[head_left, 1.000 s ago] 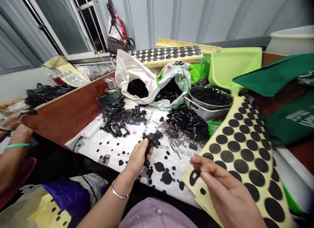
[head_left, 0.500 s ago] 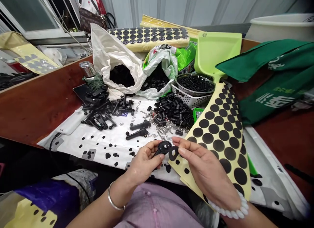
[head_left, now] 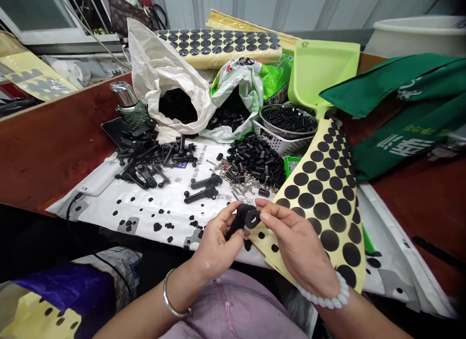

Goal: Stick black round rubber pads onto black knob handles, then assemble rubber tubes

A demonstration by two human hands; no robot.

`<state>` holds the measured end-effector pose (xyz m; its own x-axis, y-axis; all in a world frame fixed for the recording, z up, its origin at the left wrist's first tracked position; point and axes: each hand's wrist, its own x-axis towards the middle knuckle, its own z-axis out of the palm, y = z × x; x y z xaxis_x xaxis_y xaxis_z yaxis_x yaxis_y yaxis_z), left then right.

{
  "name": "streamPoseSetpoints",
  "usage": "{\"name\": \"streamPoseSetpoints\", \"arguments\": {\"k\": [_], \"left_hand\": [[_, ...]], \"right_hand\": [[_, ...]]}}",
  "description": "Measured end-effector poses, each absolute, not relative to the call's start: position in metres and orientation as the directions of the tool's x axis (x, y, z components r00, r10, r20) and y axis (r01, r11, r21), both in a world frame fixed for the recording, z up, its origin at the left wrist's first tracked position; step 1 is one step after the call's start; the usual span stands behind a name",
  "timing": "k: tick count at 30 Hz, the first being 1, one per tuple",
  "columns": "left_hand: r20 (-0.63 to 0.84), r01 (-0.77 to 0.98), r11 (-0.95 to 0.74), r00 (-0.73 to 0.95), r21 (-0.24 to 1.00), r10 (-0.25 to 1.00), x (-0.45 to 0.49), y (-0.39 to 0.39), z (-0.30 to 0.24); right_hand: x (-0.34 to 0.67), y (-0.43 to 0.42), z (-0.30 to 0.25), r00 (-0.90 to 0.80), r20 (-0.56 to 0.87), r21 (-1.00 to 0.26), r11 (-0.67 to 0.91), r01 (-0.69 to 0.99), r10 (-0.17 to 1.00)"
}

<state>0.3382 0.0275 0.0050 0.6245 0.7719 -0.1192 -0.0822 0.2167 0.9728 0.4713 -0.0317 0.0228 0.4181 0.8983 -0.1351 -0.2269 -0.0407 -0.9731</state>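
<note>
My left hand (head_left: 218, 237) is closed around a black plastic crank handle (head_left: 238, 218), its round end turned toward my right hand. Between thumb and fingers of my right hand (head_left: 291, 232) is a black ring-shaped sticker (head_left: 252, 218) with a hole in its middle. The ring is at the handle's round end; whether the two touch I cannot tell. Beside my right hand lies a yellow sheet of black round stickers (head_left: 322, 210). Two similar black handles (head_left: 202, 194) rest on the white sheet beyond my left hand.
A heap of black handles (head_left: 140, 157) lies at left, black caps (head_left: 260, 159) and small metal pins (head_left: 242, 188) at centre. Behind stand a white cloth bag (head_left: 145, 62), a plastic bag of black parts (head_left: 251, 103), a basket (head_left: 271, 137) and a green dustpan (head_left: 325, 69).
My right hand has brought the ring left, over the handle's round end. My left hand has tilted the handle. The camera view has shifted slightly.
</note>
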Motion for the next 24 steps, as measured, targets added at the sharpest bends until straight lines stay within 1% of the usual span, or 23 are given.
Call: {"name": "streamPoseSetpoints", "arguments": {"k": [9,16,24], "left_hand": [[-0.12,-0.08,0.219,0.633,0.973,0.765,0.338,0.026,0.008],[-0.105,-0.06,0.185,0.638,0.981,0.763,0.337,0.027,0.008],[-0.058,-0.097,0.155,0.638,0.983,0.768,0.337,0.025,0.003]], "right_hand": [[0.473,-0.027,0.015,0.442,-0.097,-0.987,-0.028,-0.161,0.892],[0.473,-0.027,0.011,0.444,-0.101,-0.985,-0.027,-0.168,0.89],[0.472,-0.026,0.009,0.453,-0.091,-0.99,-0.029,-0.141,0.887]]}}
